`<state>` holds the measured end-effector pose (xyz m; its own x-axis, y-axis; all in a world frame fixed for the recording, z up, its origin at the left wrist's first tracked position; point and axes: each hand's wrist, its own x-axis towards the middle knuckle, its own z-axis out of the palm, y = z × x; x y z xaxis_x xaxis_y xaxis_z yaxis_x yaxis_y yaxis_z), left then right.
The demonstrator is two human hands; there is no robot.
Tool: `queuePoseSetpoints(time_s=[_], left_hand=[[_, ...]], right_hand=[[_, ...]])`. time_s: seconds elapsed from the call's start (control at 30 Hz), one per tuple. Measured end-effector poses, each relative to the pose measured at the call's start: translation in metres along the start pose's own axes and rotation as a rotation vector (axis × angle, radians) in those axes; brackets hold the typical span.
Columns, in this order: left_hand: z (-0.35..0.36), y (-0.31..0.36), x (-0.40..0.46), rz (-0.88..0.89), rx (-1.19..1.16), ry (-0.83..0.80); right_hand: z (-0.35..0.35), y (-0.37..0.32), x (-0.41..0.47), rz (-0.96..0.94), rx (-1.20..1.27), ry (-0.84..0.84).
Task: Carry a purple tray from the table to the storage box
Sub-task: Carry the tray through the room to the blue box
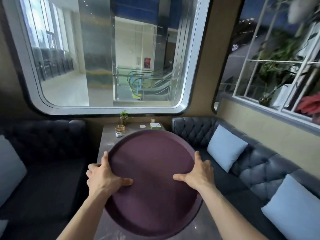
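A large round purple tray [152,153] fills the lower middle of the head view, held above a narrow grey table [107,135]. My left hand [103,175] grips its left rim, thumb lying on the tray's inner face and fingers wrapped over the edge. On the opposite rim my right hand [197,172] holds the same way, thumb on the inside. The tray is empty and tilted, its far edge raised toward the window. No storage box is in view.
At the table's far end stand a small plant in a glass [123,116], an amber ashtray [120,128], a small white object [118,134], a coaster [142,126] and a green box [155,125]. Dark tufted sofas [259,167] with pale blue cushions [226,148] flank the table. A large window is behind.
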<state>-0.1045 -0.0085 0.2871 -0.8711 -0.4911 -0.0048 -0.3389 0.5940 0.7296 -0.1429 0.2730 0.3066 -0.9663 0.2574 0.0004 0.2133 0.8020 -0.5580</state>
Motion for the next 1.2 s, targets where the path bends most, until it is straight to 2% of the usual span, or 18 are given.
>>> queuePoseSetpoints(time_s=[0.3,0.57,0.73,0.9,1.0,1.2], left_hand=[[0.027,0.063,-0.026,0.107,0.023,-0.104],[0.113,0.147,-0.105,0.312,0.044,-0.331],[0.177,0.201,-0.209,0.462,0.053,-0.531],[0.223,0.245,-0.342,0.631,0.035,-0.723],[0.24,0.258,-0.412,0.689,0.012,-0.821],[0.27,0.273,-0.576,0.894,-0.017,-1.021]], right_hand=[[-0.059,0.048,-0.018,0.116,-0.005,0.101],[-0.143,0.17,-0.076,0.354,0.008,0.257],[-0.208,0.274,-0.153,0.549,0.063,0.37],[-0.275,0.374,-0.27,0.733,0.117,0.507],[-0.3,0.419,-0.332,0.814,0.164,0.567],[-0.336,0.518,-0.488,0.935,0.097,0.75]])
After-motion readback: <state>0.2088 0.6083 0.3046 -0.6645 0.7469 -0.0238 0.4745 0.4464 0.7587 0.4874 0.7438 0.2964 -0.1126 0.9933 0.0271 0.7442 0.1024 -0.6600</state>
